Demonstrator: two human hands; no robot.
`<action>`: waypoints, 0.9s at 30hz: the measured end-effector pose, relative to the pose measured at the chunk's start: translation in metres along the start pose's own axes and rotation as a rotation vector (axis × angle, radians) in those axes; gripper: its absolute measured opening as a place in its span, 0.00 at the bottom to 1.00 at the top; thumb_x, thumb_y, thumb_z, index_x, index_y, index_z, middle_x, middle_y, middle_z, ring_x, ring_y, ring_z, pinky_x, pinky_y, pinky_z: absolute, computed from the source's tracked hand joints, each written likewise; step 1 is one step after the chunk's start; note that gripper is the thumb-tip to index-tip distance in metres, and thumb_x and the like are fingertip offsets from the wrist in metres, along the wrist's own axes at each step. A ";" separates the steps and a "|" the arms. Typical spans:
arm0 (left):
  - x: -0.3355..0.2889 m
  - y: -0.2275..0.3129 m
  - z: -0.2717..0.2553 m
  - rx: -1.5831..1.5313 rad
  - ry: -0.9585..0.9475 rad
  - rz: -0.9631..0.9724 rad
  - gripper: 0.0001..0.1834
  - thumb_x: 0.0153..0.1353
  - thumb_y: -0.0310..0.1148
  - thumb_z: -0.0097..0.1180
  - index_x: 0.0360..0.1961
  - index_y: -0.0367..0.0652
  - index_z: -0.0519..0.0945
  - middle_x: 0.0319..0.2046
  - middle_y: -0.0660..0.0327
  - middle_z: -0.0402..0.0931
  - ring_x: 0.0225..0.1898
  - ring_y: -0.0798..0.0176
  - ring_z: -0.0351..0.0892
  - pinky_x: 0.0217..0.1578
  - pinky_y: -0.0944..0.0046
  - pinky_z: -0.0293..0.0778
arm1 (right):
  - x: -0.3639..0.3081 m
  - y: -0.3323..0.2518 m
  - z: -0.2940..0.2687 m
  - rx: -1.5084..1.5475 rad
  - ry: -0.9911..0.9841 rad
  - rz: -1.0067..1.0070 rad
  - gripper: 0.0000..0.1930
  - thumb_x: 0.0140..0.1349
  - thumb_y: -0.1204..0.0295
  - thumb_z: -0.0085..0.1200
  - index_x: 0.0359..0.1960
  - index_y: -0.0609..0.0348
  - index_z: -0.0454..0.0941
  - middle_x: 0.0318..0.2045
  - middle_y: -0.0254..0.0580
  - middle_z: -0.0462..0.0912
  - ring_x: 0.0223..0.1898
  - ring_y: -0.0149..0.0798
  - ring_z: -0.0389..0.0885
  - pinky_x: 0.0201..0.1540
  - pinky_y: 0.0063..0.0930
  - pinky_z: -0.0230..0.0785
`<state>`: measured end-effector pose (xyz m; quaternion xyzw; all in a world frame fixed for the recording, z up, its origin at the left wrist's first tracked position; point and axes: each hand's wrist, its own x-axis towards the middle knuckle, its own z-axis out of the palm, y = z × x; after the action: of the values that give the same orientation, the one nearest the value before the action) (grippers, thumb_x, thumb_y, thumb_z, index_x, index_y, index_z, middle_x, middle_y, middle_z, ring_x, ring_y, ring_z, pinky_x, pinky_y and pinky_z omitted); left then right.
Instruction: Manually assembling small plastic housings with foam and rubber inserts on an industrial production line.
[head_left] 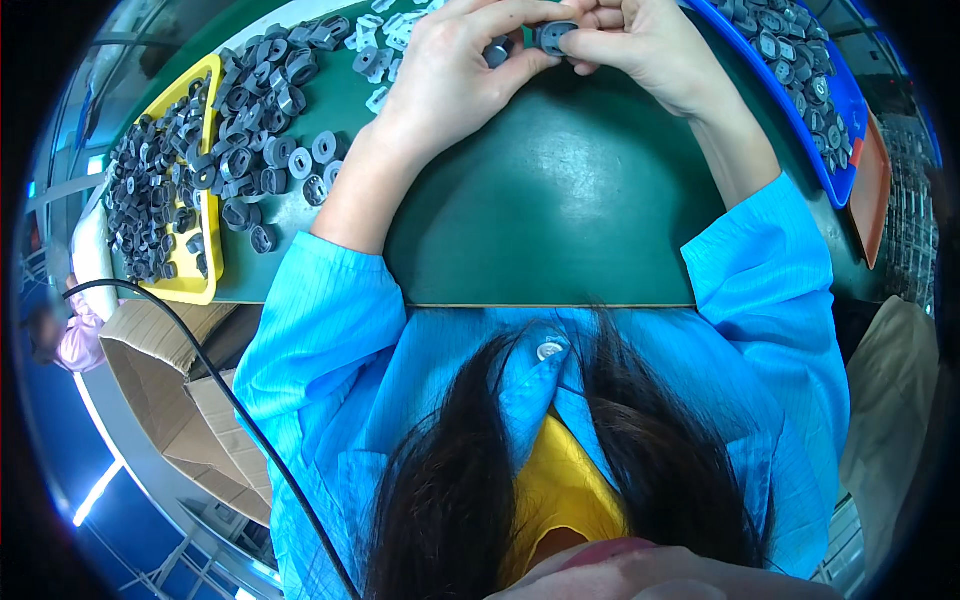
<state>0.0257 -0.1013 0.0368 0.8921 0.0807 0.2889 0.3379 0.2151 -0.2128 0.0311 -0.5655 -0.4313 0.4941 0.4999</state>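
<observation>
Both my hands meet at the top edge of the view, over the far part of the green table [540, 230]. My right hand [655, 55] pinches a dark grey, round plastic part [553, 38] between thumb and fingers. The fingers of my left hand [450, 75] close on the same part from the other side. A second dark grey part [497, 52] sits in the curl of my left hand. Some fingertips are cut off by the picture's edge. Small whitish translucent pieces [378, 62] lie just left of my left hand.
A heap of loose dark grey parts [265, 105] spreads over the table's left. Beside it stands a yellow tray [211, 250] full of smaller ones. At right, a blue tray [800, 150] holds more grey parts, next to an orange-brown tray [872, 195]. A cardboard box [165, 385] and black cable [215, 375] are lower left.
</observation>
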 end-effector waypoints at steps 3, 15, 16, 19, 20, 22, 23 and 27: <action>-0.002 -0.008 0.007 -0.030 0.073 -0.011 0.20 0.55 0.22 0.70 0.50 0.41 0.86 0.36 0.59 0.78 0.32 0.61 0.78 0.35 0.64 0.75 | 0.001 0.006 0.011 0.019 0.110 -0.080 0.07 0.62 0.80 0.62 0.41 0.64 0.81 0.33 0.37 0.85 0.32 0.27 0.82 0.38 0.20 0.75; -0.016 -0.031 0.022 -0.259 0.142 -0.166 0.21 0.52 0.22 0.61 0.48 0.41 0.69 0.37 0.63 0.69 0.37 0.68 0.71 0.41 0.68 0.70 | 0.006 0.023 0.002 0.465 0.024 -0.098 0.06 0.62 0.78 0.60 0.39 0.58 0.78 0.29 0.35 0.81 0.30 0.28 0.77 0.36 0.20 0.69; -0.014 -0.022 0.010 -0.395 0.079 -0.375 0.20 0.53 0.20 0.56 0.47 0.42 0.70 0.36 0.65 0.69 0.35 0.70 0.70 0.38 0.70 0.69 | 0.008 0.020 -0.013 0.390 0.092 -0.097 0.05 0.61 0.79 0.61 0.38 0.58 0.79 0.28 0.34 0.81 0.28 0.28 0.76 0.34 0.21 0.69; -0.009 -0.039 -0.004 -0.679 0.134 -0.536 0.18 0.52 0.17 0.55 0.46 0.41 0.71 0.34 0.67 0.69 0.32 0.73 0.71 0.31 0.73 0.67 | 0.003 -0.007 -0.038 -0.117 0.318 -0.194 0.07 0.58 0.82 0.61 0.38 0.59 0.81 0.30 0.32 0.82 0.30 0.26 0.77 0.36 0.20 0.70; -0.002 -0.042 -0.001 -0.821 0.167 -0.516 0.22 0.52 0.16 0.55 0.51 0.37 0.73 0.34 0.66 0.69 0.33 0.70 0.72 0.35 0.72 0.71 | -0.004 -0.018 -0.061 -0.390 0.482 -0.168 0.09 0.58 0.76 0.62 0.41 0.56 0.82 0.32 0.33 0.83 0.33 0.29 0.79 0.39 0.22 0.71; 0.005 -0.032 -0.011 -0.886 0.235 -0.489 0.26 0.58 0.17 0.57 0.60 0.31 0.71 0.38 0.63 0.73 0.35 0.67 0.76 0.40 0.69 0.76 | -0.057 -0.008 -0.223 -0.867 0.790 -0.140 0.17 0.59 0.63 0.64 0.49 0.51 0.83 0.36 0.36 0.86 0.38 0.35 0.83 0.46 0.27 0.73; 0.007 -0.030 -0.014 -0.889 0.244 -0.481 0.26 0.58 0.17 0.57 0.60 0.31 0.71 0.38 0.63 0.73 0.35 0.67 0.76 0.40 0.69 0.76 | -0.076 -0.017 -0.250 -1.114 0.946 -0.124 0.21 0.59 0.57 0.65 0.53 0.48 0.83 0.38 0.37 0.88 0.41 0.38 0.85 0.50 0.29 0.75; 0.005 -0.040 -0.025 -1.134 0.348 -0.505 0.30 0.66 0.20 0.57 0.68 0.29 0.66 0.45 0.56 0.78 0.40 0.63 0.79 0.45 0.65 0.79 | -0.068 -0.035 -0.211 -1.415 1.219 -0.127 0.21 0.61 0.57 0.66 0.55 0.47 0.85 0.44 0.36 0.88 0.47 0.37 0.86 0.54 0.30 0.75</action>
<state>0.0176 -0.0553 0.0284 0.4685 0.1765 0.3388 0.7966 0.4148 -0.3044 0.0773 -0.8752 -0.3254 -0.2933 0.2054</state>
